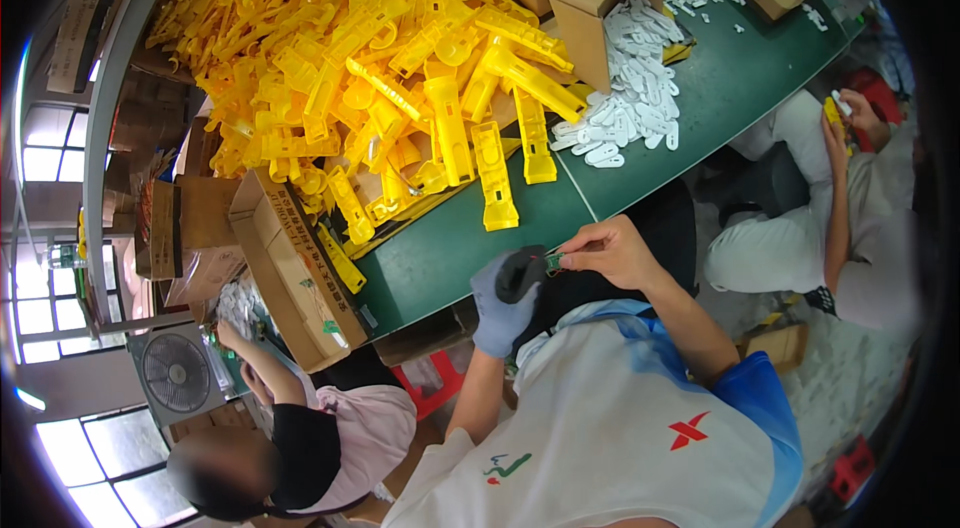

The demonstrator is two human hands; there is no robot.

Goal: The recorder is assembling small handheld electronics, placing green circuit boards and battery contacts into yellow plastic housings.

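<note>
Just off the near edge of the green table, my two hands meet in front of my body. My right hand (617, 253) is bare and pinches a small green circuit board (553, 264) between thumb and fingertips. My left hand (505, 300) wears a grey glove with black fingers. It is closed, its fingertips right at the board's left end; what lies inside its grip is hidden. Nearest on the table are yellow plastic casings (495, 178), long shells with a flared end. A pile of white oval plastic pieces (632, 88) lies beyond my right hand.
The heap of yellow casings (330, 48) covers much of the green table (440, 263). A cardboard box (300, 278) stands at its left end, another carton (607, 3) at the back. Co-workers sit at left (340, 428) and right (800, 228); a fan (175, 369) stands at far left.
</note>
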